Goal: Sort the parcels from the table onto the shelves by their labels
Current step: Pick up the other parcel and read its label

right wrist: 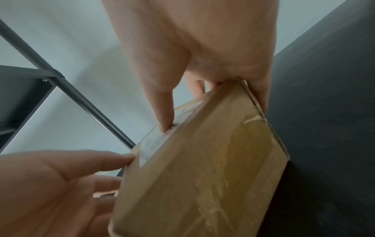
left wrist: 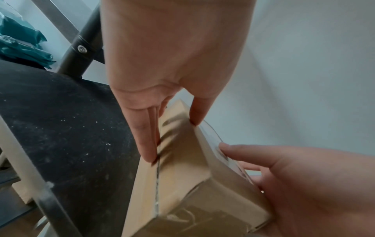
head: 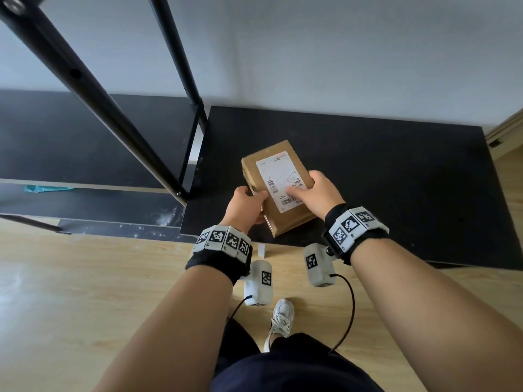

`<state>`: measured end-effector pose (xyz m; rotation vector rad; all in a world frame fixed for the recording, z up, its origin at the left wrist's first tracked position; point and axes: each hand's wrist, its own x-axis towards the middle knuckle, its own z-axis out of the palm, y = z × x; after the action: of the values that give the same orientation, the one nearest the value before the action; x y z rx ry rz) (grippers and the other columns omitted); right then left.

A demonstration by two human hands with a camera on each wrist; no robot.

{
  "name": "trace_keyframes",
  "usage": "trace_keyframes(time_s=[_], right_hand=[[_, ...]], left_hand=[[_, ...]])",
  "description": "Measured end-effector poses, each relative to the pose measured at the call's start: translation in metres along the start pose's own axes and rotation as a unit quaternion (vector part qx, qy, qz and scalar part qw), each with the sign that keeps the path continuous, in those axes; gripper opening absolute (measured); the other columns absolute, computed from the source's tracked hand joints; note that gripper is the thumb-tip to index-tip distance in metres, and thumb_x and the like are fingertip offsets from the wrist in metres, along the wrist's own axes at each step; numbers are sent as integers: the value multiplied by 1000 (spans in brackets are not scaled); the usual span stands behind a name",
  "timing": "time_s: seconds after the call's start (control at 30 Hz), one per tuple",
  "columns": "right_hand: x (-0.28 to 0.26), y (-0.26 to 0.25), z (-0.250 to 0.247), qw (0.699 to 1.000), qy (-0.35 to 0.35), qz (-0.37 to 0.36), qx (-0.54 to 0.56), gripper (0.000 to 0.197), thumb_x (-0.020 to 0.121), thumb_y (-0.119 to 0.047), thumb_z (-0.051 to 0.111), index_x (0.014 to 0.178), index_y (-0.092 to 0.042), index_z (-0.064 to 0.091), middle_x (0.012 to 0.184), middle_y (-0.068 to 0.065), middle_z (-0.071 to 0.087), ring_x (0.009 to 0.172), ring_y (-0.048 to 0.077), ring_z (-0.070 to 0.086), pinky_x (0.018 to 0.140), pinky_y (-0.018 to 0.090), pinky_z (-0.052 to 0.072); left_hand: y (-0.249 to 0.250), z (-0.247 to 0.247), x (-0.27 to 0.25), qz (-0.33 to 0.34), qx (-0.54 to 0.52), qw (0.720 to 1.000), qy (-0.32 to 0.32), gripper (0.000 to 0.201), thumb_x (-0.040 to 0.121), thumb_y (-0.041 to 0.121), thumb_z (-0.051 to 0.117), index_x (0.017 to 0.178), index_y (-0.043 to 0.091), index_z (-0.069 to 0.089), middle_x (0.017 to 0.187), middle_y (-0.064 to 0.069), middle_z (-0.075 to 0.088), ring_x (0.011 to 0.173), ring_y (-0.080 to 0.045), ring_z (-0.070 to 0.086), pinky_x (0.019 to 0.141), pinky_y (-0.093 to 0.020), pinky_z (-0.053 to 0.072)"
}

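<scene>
A flat brown cardboard parcel [head: 264, 168] with a white shipping label [head: 278, 179] facing up is held in both hands above the black table [head: 396, 176]. My left hand [head: 247, 206] grips its left edge, thumb on top and fingers along the side [left wrist: 146, 141]. My right hand [head: 314, 193] grips its right edge, thumb pressing on the label [right wrist: 165, 118] and fingers under the far side. The parcel [left wrist: 182, 176] is tilted; its taped underside [right wrist: 202, 176] shows in the right wrist view.
A black metal shelf unit [head: 93, 89] with dark boards stands to the left, against the table. A teal bag [head: 48, 188] lies on a lower shelf board, also seen as teal wrapping [left wrist: 20, 40]. Wooden floor [head: 70, 278] and my white shoe [head: 280, 318] are below.
</scene>
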<state>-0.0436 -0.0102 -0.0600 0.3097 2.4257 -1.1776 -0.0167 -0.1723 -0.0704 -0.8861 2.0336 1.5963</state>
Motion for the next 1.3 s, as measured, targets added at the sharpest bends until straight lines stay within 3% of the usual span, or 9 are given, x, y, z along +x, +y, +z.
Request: trace_keyframes(time_s=[0.2,0.33,0.47,0.6,0.8,0.93,1.03,1.17,1.3], right_hand=[[0,-21,-16,990,-102,-2,-100,47,90,-24,69,134,-19,53,127,0,66,113,22,64,84,32,46],[3,-27,-20,983,-136,-16,-122,57,91,-12,66,143,-24,47,130,1,64,114,23,64,91,36,50],[7,-20,-10,994,-19,-41,-98,61,86,-12,69,143,-23,49,137,7,57,122,26,58,98,40,51],[5,-12,-5,987,135,-37,-79,63,88,-23,70,145,-19,44,145,12,44,133,30,45,99,37,46],[1,-3,-5,985,155,66,-45,83,86,-41,71,152,-16,27,150,14,37,135,33,42,97,44,45],[-1,3,-4,991,110,76,-20,83,86,-40,71,151,-16,26,147,13,35,123,34,54,88,38,47],[0,2,-4,995,89,44,-32,82,87,-33,72,153,-17,26,152,13,32,124,31,56,87,35,46],[5,-5,-3,996,81,1,-49,78,86,-26,74,150,-17,32,153,13,35,128,29,54,91,35,47],[4,-7,-2,993,109,33,17,65,87,-26,73,141,-11,39,141,11,50,119,27,60,80,31,48]], left_hand=[[2,-15,-6,179,173,959,133,68,93,-4,44,154,24,36,159,-6,33,142,-28,38,105,-35,41],[2,-19,-8,260,363,894,51,85,85,-12,54,155,34,35,169,1,12,156,-24,4,125,-47,17],[-1,-18,-7,251,444,860,21,81,88,5,60,156,38,29,168,8,10,149,-24,23,104,-38,48],[-1,-11,-10,247,477,843,48,79,86,25,66,155,38,30,162,6,17,136,-25,37,87,-35,52],[12,10,-21,234,473,844,96,58,93,51,58,142,22,49,144,-9,38,114,-29,58,80,-39,53],[16,11,-20,263,461,838,126,34,104,32,42,124,17,65,127,-9,54,109,-27,57,82,-38,52],[16,5,-10,294,447,832,149,35,97,18,52,130,19,63,133,-7,53,124,-26,47,101,-36,41],[16,-4,-2,192,362,909,77,58,97,29,54,151,17,39,143,-8,52,127,-27,54,103,-42,48],[5,-3,-3,138,334,931,42,63,95,50,54,145,12,48,133,-9,57,115,-26,61,93,-40,55]])
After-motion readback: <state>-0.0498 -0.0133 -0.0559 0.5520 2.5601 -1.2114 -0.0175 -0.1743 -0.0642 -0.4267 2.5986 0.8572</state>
